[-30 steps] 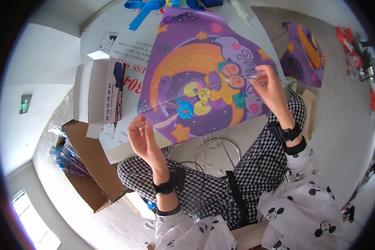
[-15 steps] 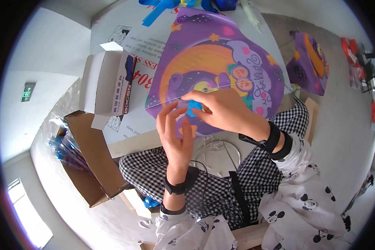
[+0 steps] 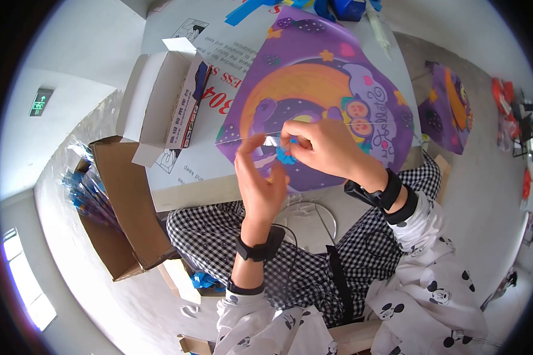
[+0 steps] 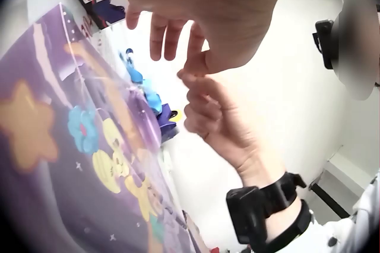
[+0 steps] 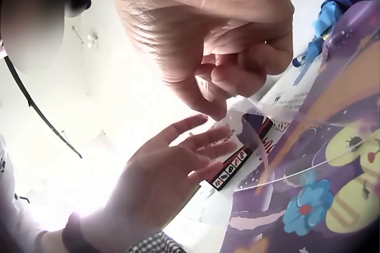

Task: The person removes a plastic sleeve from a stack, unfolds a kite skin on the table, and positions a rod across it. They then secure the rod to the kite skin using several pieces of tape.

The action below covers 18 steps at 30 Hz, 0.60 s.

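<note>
Both hands meet above the lower left part of a purple printed sheet [image 3: 314,74] with a moon, stars and cartoon figures. My right hand [image 3: 328,145] curls its fingers and pinches a clear strip [image 5: 255,110] that looks like tape. My left hand [image 3: 260,186] has its fingers spread and loosely bent, fingertips right by the right hand's, as the left wrist view shows. A thin white line like a rod [image 5: 300,173] runs across the sheet, partly behind the hands. A blue flower [image 5: 309,207] is printed below it.
An opened white tape dispenser box [image 3: 157,97] stands left on the lettered tabletop [image 3: 189,186]. Blue ribbons [image 3: 249,9] lie at the far edge. A cardboard box [image 3: 124,207] with wrapped items stands lower left. A similar purple sheet [image 3: 447,106] is at the right.
My right hand has come from the right end of the line across to my left hand, which has moved slightly right and up. The sheet sits further right in view.
</note>
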Each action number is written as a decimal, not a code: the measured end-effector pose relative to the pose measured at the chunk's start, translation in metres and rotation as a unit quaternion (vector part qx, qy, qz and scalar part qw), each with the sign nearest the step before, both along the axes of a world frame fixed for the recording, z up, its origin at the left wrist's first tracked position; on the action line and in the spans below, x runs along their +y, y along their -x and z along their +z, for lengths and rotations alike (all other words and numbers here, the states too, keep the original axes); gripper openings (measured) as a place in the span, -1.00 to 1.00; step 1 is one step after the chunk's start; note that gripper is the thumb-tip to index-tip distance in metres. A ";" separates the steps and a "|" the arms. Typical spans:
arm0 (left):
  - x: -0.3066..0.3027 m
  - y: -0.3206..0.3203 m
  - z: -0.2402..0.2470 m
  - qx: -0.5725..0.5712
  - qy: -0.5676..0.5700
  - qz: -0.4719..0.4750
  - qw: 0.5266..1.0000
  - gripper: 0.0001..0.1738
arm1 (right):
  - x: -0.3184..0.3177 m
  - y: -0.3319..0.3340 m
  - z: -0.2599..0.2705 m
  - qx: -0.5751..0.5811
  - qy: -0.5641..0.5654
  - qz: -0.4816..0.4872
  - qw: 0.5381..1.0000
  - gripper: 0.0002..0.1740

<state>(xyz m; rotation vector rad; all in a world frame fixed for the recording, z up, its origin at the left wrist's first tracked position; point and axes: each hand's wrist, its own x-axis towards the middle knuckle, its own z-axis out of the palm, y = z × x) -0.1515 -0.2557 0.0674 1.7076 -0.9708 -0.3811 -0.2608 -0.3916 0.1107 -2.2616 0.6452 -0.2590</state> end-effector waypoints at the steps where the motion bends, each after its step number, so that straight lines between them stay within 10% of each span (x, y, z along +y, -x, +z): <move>1: -0.001 0.000 -0.005 0.037 0.010 0.041 0.998 -0.38 | -0.001 0.000 0.000 0.000 0.002 0.002 1.000 -0.95; 9: -0.006 -0.039 -0.065 -0.184 -0.120 -0.102 0.970 -0.22 | -0.013 0.011 0.009 -0.001 -0.037 0.023 0.999 -0.96; 18: -0.007 -0.039 -0.059 -0.164 -0.191 -0.118 0.961 -0.09 | -0.034 0.043 0.004 -0.043 -0.014 0.085 0.995 -0.98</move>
